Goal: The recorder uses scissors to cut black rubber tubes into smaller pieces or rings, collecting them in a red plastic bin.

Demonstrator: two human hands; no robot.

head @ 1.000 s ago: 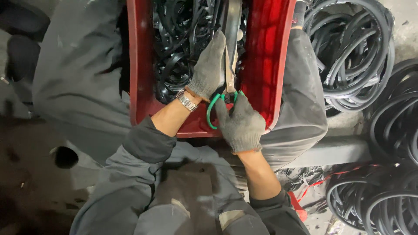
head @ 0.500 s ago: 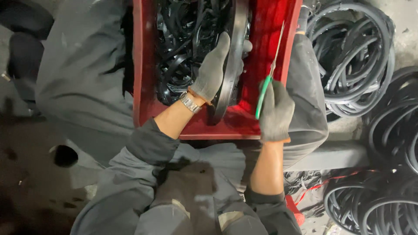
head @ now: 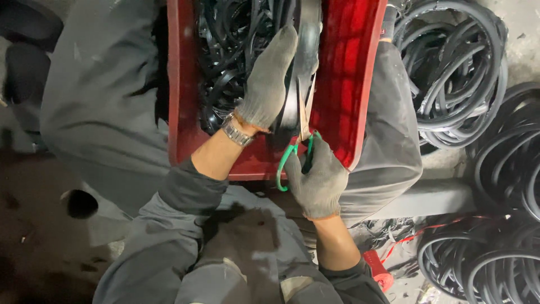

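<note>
Scissors at rubber strip — centre frame, over red crate [head: 360, 84].
Left hand [head: 267, 84] clamped on black strip [head: 298, 73]; right hand [head: 318, 177] closed around green-handled scissors [head: 295, 152] — blades meeting strip.

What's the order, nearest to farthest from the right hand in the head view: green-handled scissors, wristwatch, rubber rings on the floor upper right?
1. Green-handled scissors: in the right hand.
2. Wristwatch: to its left, on the left wrist.
3. Rubber rings: floor, upper right, beyond the red crate.
</note>
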